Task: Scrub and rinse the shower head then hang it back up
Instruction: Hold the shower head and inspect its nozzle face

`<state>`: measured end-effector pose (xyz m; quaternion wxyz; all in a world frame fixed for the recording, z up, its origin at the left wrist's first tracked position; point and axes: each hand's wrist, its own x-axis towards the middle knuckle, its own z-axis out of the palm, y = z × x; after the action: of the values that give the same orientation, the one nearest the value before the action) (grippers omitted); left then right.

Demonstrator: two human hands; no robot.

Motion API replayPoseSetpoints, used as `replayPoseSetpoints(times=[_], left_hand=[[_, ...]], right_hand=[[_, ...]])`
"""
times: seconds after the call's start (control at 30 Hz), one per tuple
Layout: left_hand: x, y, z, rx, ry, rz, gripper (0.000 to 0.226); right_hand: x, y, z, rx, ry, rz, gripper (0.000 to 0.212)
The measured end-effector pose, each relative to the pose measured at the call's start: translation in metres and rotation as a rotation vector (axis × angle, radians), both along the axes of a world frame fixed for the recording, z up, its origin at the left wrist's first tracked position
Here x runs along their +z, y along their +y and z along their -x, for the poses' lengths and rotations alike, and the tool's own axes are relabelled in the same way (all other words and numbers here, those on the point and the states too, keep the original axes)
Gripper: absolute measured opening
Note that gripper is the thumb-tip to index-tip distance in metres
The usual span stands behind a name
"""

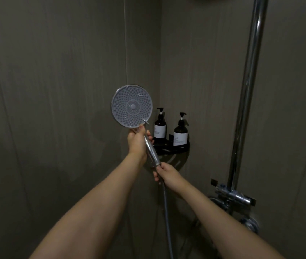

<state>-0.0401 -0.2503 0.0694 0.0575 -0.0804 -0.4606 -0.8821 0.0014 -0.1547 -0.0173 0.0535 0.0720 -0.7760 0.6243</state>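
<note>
Bare forearms (pixel 99 208), grey-panelled shower corner (pixel 160 71)

Dim shower corner, grey-brown panelled walls (pixel 55 71). Centre: black corner shelf (pixel 172 148) bearing two dark pump bottles (pixel 160 126). Right: upright chrome pipe (pixel 249 81) over mixer valve (pixel 232 197).

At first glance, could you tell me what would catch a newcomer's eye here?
The round shower head is raised mid-frame, its nozzle face toward the camera; the left hand grips the upper handle and the right hand holds its base by the hose. Behind, two pump bottles stand on a black corner shelf.
</note>
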Motion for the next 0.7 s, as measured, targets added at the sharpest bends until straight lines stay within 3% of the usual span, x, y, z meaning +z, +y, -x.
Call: replayPoseSetpoints(times=[0.17, 0.33, 0.47, 0.57, 0.7], left_hand=[[0.0005, 0.0032, -0.0028, -0.01, 0.007, -0.013, 0.012], [-0.0001, 0.0026, -0.0017, -0.018, 0.011, 0.009, 0.013], [-0.0025, 0.0028, -0.0007, -0.015, 0.004, 0.01, 0.012], [-0.003, 0.0027, -0.001, -0.031, 0.005, 0.015, 0.012], [-0.0027, 0.0029, -0.0016, -0.02, 0.007, 0.012, 0.012]], right_hand=[[0.0019, 0.0031, -0.0051, -0.029, 0.057, -0.089, 0.015], [0.0035, 0.0031, -0.0065, 0.065, -0.046, 0.137, 0.021], [0.0056, 0.0052, -0.0073, 0.049, -0.018, -0.083, 0.018], [0.0021, 0.005, -0.006, 0.016, -0.003, -0.093, 0.018], [-0.0009, 0.0042, -0.0064, 0.079, -0.069, 0.209, 0.022]])
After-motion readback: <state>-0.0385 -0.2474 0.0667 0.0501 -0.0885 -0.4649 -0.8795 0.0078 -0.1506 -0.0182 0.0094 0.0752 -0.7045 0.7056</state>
